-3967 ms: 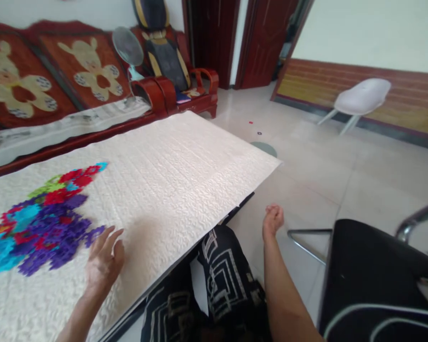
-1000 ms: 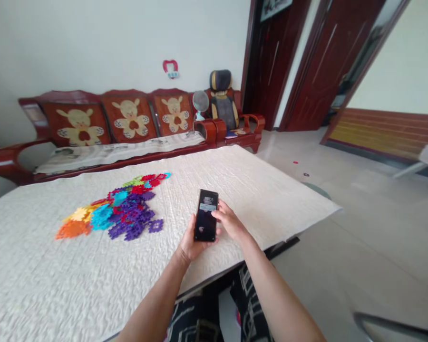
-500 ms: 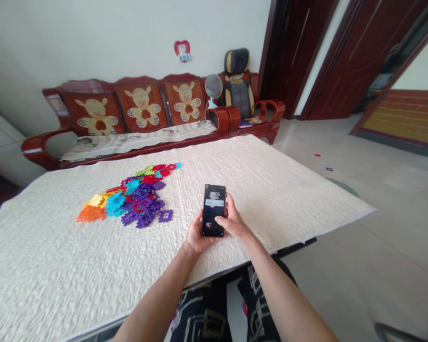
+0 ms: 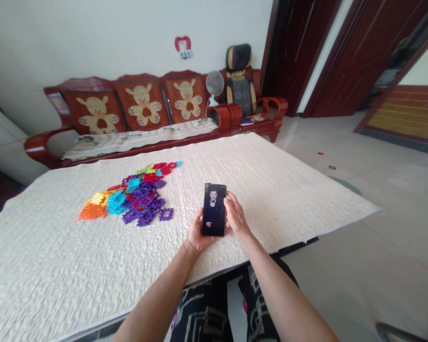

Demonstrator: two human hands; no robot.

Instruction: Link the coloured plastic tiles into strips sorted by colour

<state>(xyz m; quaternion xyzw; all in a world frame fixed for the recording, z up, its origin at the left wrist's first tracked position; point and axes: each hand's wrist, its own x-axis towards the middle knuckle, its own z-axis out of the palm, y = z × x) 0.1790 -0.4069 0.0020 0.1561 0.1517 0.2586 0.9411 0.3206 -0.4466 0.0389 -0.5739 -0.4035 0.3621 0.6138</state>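
Observation:
A smartphone is held upright above the near edge of the cloth-covered table, its lit screen showing a picture of a person in dark clothes. My left hand is closed around its left side and bottom. On the other side, my right hand grips the right edge, with the thumb at the screen's rim. To the left of both hands lies a heap of plastic interlocking pieces in purple, blue, red, orange, yellow and green. One purple square piece lies at the heap's near right.
A cream quilted cloth covers the table. Behind it stand a wooden sofa with bear-patterned cushions, a small fan and an armchair with a massage cushion. Two small pieces lie on the tiled floor at right.
My right thumb has moved off the middle of the screen to its right edge. The clock and notification on the screen have given way to the plain picture.

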